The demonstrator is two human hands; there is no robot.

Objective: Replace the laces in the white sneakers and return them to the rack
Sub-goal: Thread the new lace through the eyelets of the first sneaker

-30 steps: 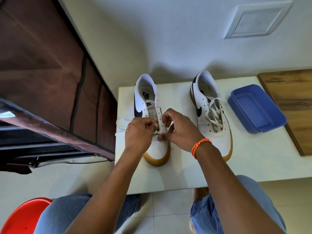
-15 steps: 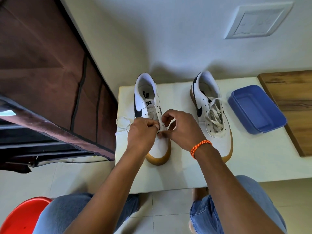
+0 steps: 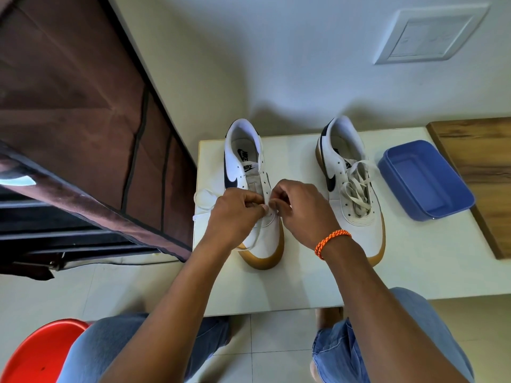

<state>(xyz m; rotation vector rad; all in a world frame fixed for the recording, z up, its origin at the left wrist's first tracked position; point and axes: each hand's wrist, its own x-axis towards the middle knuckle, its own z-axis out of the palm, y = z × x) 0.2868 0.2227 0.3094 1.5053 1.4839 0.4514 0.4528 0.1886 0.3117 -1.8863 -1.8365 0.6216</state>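
Both hands — left hand (image 3: 235, 214), right hand (image 3: 301, 208) — pinch one lace (image 3: 260, 230); two sneakers (image 3: 254, 189).

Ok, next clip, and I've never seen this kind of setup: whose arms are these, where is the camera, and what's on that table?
There is no machine here. A person wears one wide-angle camera on the head, looking down at their own two bare hands. On the white table stand two white sneakers. The left hand and right hand meet over the left sneaker, pinching a white lace at its lower eyelets; the upper eyelets are bare. More of that lace loops at the table's left edge. The right sneaker has a loose lace. Beside it sits a blue tray, with nothing visible in it.
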